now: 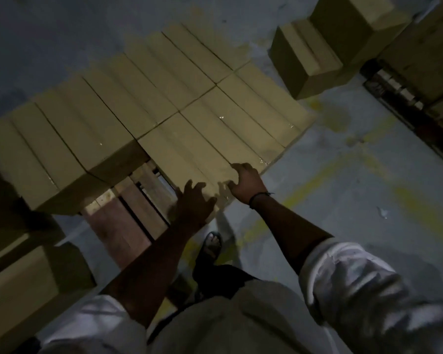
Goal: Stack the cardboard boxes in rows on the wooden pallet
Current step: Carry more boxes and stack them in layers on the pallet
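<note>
Head view: left hand (193, 198), fingers spread, and right hand (246, 182), fingers seemingly curled over its edge, press the tan oblong cardboard box (184, 154) into line on the slatted wooden pallet (132, 200).

Warehouse or storage bay, dim light. Bare grey concrete floor (368, 180), stained and scuffed, with worn yellow lines (306, 194) painted across it. A wooden pallet (128, 210) sits directly on the floor, its slats showing at the near end. Plain identical cardboard boxes (143, 98), tape-sealed, are packed edge to edge in rows on it. More of the same goods around: a stack of boxes (315, 60) on the floor at top right, further cartons (18, 277) at lower left. A second pallet (391, 88) at the right edge, dark and blurred, also carries boxes. Bulk cartons on pallets plus floor markings point to goods storage or a loading area.
</note>
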